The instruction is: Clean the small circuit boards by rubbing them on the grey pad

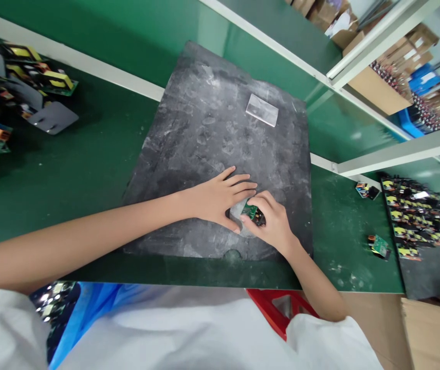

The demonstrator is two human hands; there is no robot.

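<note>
A worn dark grey mat [204,139] covers the middle of the green bench. Low on it, my right hand [272,218] pinches a small green circuit board [250,210] with dark parts on it, partly hidden by the fingers. Just left of the board, my left hand [223,198] lies palm down with its fingers spread and its thumb pointing toward the board. It holds nothing. Farther up the mat is a flat, silvery rectangular piece [262,110], touched by neither hand.
Several circuit assemblies with grey plates [53,118] stand at the left. Two loose boards [367,190] [379,246] lie on the right, beside a dark tray [432,272] of many boards. A white frame post [397,152] rises behind. A red stool [277,311] shows below the bench edge.
</note>
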